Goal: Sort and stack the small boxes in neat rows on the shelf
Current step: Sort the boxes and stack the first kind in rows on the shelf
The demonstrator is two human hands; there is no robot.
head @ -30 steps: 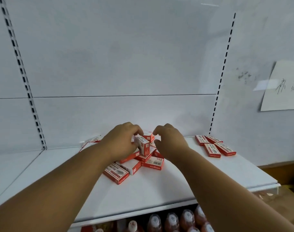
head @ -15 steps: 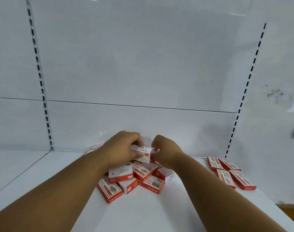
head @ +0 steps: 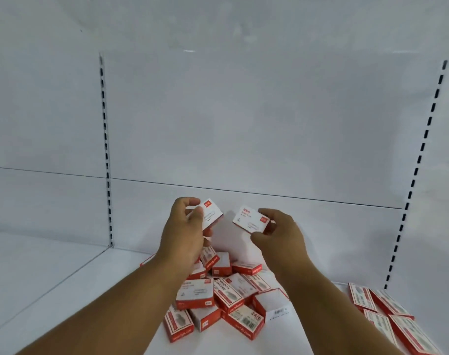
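Observation:
Each of my hands holds one small red-and-white box, lifted above the pile. My left hand [head: 185,234] grips a box [head: 210,213] tilted with its white face toward me. My right hand [head: 279,234] pinches a second box [head: 250,218] by its right end, white face up. The two boxes are a little apart. Below them a loose pile of several red-and-white boxes [head: 218,295] lies jumbled on the white shelf [head: 77,298]. My forearms hide part of the pile.
Several flat red-and-white boxes [head: 387,313] lie side by side at the shelf's right end. The white back panel [head: 243,124] rises behind, with slotted uprights at left [head: 105,155] and right [head: 420,160]. Bare shelf surface stretches to the left of the pile.
Both hands have risen from the pile, each now with its own box, and have drawn apart. The camera has moved closer and tilted, so the shelf sits lower in view.

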